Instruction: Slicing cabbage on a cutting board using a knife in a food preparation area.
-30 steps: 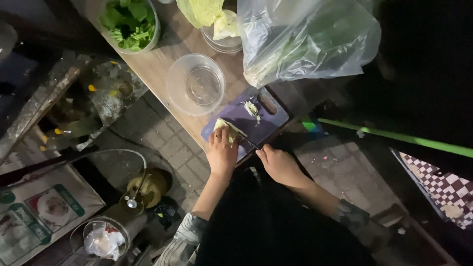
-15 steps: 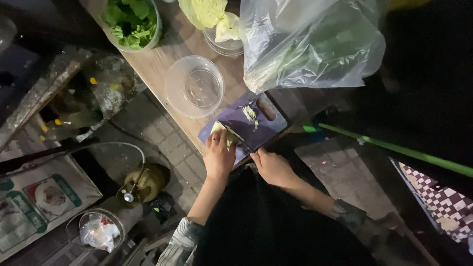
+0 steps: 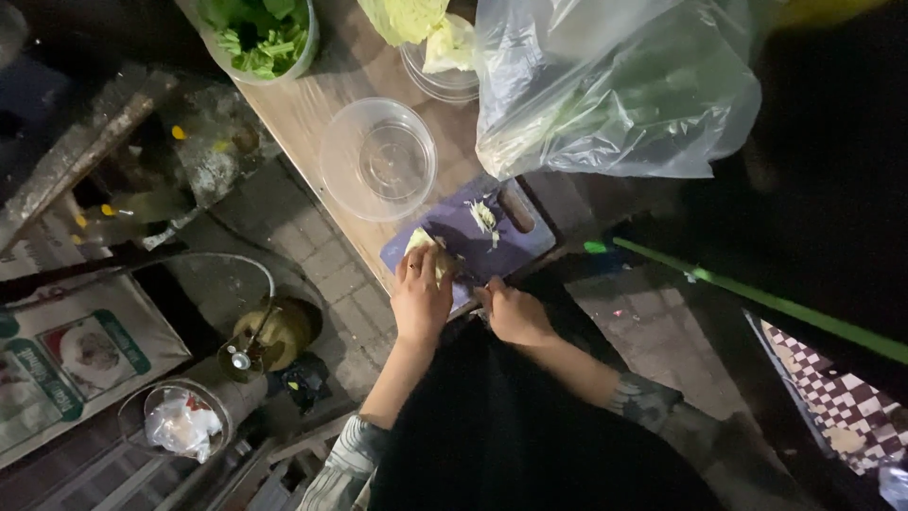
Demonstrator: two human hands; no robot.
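Still pressing cabbage piece point(image 3: 427, 248), left hand point(image 3: 421, 301) on purple board point(image 3: 468, 237), unmoved

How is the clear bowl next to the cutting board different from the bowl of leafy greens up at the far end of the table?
The clear bowl is empty; the bowl of greens is heaped with dark green leaves. The clear bowl sits fully in view beside the purple cutting board; the bowl of greens is cut off by the picture's top edge. Both are round and stand upright on the wooden table.
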